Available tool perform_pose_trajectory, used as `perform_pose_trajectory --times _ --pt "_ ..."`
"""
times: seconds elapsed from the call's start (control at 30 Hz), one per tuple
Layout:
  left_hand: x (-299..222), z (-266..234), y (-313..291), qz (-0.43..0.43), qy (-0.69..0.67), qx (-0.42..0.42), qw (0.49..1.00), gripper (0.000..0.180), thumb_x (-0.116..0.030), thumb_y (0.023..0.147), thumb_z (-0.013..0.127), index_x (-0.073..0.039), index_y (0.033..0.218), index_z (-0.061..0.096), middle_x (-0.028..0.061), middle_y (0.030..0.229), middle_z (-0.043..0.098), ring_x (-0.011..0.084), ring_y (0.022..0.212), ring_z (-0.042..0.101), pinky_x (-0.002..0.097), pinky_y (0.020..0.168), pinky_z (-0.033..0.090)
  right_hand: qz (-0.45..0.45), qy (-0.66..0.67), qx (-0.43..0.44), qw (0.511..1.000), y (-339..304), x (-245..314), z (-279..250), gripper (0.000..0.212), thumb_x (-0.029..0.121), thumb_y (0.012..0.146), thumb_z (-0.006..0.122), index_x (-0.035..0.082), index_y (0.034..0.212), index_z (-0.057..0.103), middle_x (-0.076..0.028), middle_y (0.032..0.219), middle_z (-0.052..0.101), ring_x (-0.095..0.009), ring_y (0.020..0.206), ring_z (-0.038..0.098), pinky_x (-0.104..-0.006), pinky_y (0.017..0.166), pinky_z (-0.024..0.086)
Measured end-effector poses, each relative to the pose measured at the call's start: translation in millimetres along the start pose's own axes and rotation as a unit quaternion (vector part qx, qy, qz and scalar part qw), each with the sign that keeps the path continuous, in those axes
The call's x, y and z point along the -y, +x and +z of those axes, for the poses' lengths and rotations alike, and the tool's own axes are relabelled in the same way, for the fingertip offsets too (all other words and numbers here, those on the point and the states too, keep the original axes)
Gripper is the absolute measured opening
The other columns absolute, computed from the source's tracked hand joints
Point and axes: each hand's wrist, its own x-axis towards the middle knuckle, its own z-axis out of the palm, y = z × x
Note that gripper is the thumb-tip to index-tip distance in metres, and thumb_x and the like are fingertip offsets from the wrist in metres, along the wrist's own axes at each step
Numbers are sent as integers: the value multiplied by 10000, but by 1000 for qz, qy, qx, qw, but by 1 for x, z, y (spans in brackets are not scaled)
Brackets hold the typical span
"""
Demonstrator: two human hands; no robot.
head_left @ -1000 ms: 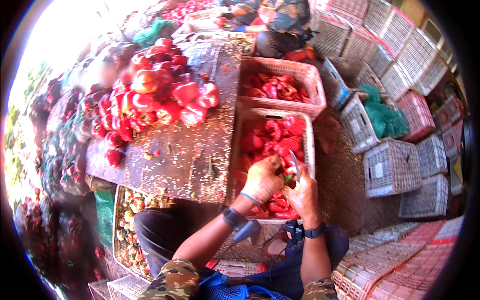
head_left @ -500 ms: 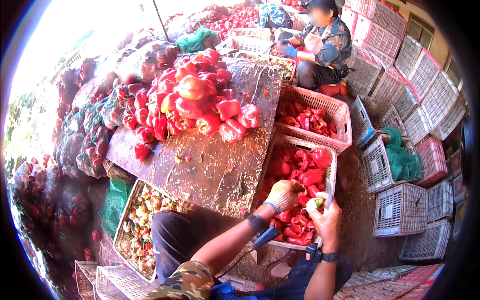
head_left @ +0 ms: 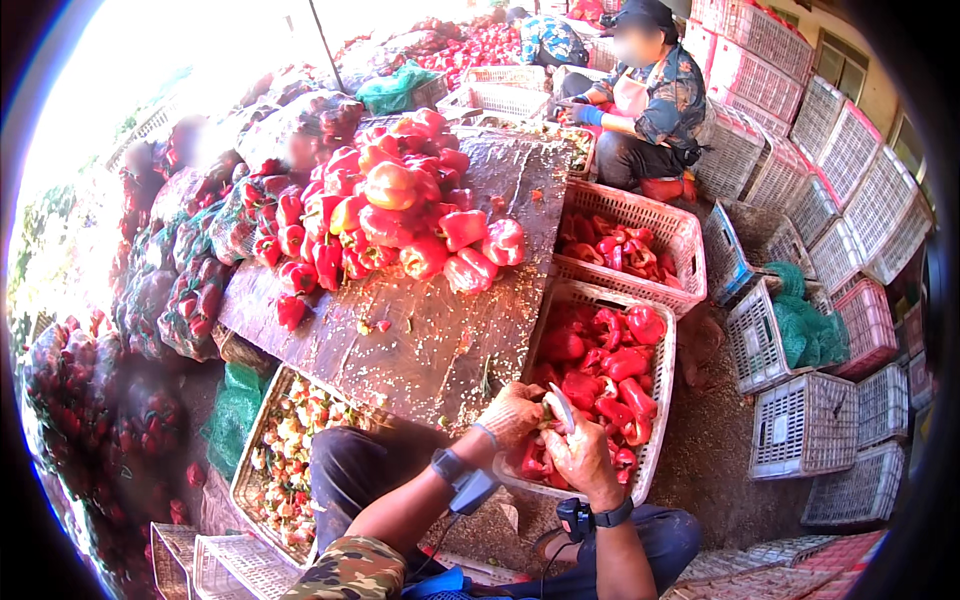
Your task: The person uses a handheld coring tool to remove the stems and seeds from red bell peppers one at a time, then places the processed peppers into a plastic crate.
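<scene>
My right hand (head_left: pixel 585 458), bare, is closed round a knife with a short curved blade (head_left: pixel 560 407) that points up toward my left hand. My left hand (head_left: pixel 510 414), in a pale work glove, is closed beside the blade. A small pale piece shows between the two hands; what the left fingers hold is mostly hidden. Both hands are over the near-left edge of a crate (head_left: pixel 655 440) of cut red bell peppers (head_left: pixel 625 393). To the left, a heap of whole red bell peppers (head_left: pixel 390 187) lies on a seed-strewn board (head_left: pixel 420 340).
A crate of pepper cores (head_left: pixel 290 450) stands by my left knee. Beyond the near crate is another crate (head_left: pixel 680 235) of cut peppers. Stacked crates (head_left: pixel 805 425) line the right. Filled net sacks (head_left: pixel 160 290) crowd the left. A co-worker (head_left: pixel 655 110) sits at the back.
Both hands have moved left and nearer to me, from over the cut peppers to the crate's edge, and come together. The green-stemmed pepper core at my right hand no longer shows clearly.
</scene>
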Motion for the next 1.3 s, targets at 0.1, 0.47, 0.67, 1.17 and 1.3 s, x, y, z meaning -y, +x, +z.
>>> perform_pose_trajectory --times 0.1,0.47,0.67,1.17,1.3 --pt "-2 -14 -22 124 191 16 974 172 45 850 601 58 982 710 106 857 729 183 727 711 305 632 598 -56 -50 -5 997 4 6 22 516 30 869 740 31 1363 590 -158 889 742 -252 704 725 -382 637 559" --pt "-99 -171 -138 -68 764 -280 577 132 -139 798 631 -67 881 703 175 809 719 418 774 696 473 644 550 -10 -1 -81 997 -1 10 -3 519 66 840 805 37 1326 625 -161 1043 767 -221 735 738 -344 675 581" --pt "-126 -142 -14 214 745 -361 519 360 -168 656 774 -75 975 635 147 932 682 356 916 676 470 761 545 28 -21 -85 996 0 13 -18 324 62 892 752 -2 1204 691 -145 973 767 -172 661 717 -318 622 570" --pt "-91 -147 271 152 857 -309 383 221 -234 911 619 -129 1102 657 69 1109 591 263 1051 576 435 732 447 67 -7 -60 996 -6 -17 -32 360 124 906 754 40 1244 663 -166 971 764 -301 863 765 -372 724 618" --pt "-108 -175 257 171 731 -393 531 369 -264 809 757 -59 1101 665 110 1140 638 336 1061 647 460 821 535 61 12 -67 996 -7 -18 -23 341 114 882 780 21 1196 684 -133 971 774 -185 732 746 -324 672 588"
